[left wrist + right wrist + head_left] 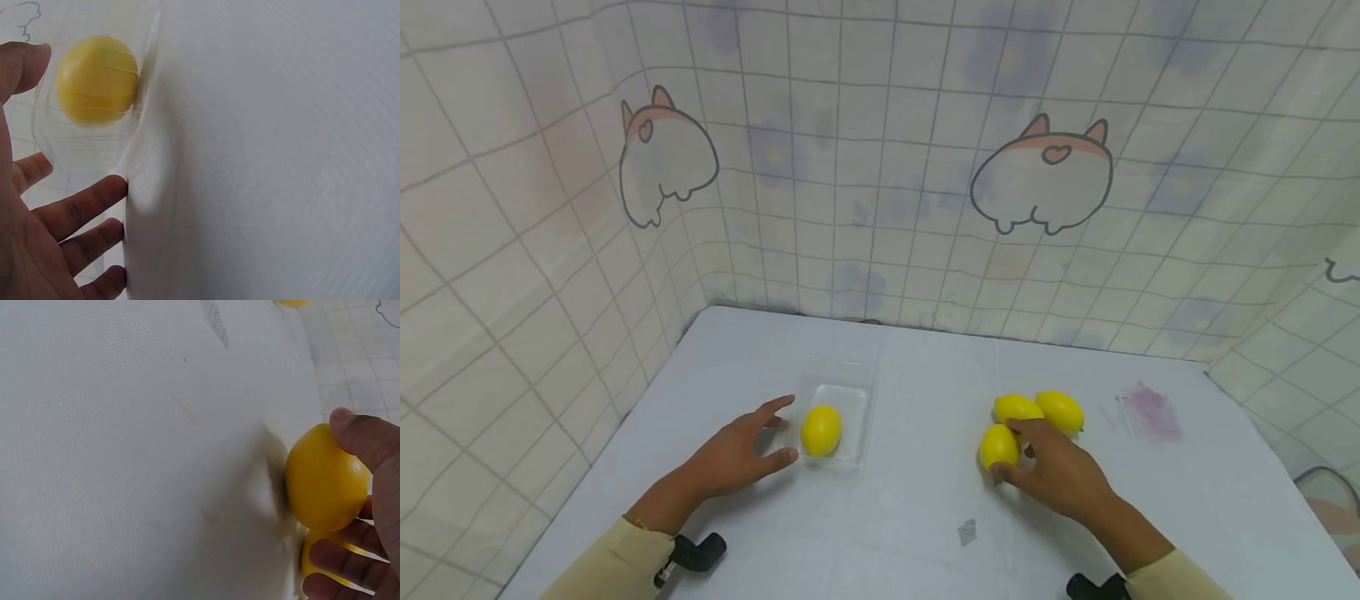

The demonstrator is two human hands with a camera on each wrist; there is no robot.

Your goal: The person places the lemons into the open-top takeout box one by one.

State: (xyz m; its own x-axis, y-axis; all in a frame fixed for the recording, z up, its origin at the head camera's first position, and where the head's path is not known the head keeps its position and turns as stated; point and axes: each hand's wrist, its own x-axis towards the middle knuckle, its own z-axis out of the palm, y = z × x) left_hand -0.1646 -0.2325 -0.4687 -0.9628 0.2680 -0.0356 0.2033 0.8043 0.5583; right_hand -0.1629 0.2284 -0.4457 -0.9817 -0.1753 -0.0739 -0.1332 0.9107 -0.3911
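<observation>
A clear plastic container (855, 454) with one lemon (821, 431) inside stands on the table's left half. My left hand (737, 454) is at its left side, thumb and fingers spread apart; in the left wrist view the lemon (98, 80) shows through the clear wall. Over on the right, my right hand (1060, 471) pinches a lemon (998, 448) between thumb and fingers. This lemon (327, 478) looks close to the table surface in the right wrist view. Two more lemons, one (1017, 407) partly behind the fingers and another (1060, 412), lie just beyond it.
The white table (917, 500) meets a grid-patterned curtain (895, 167) at the back and sides. A small grey patch (967, 532) marks the front of the table, and a pinkish stain (1152, 412) is at the right.
</observation>
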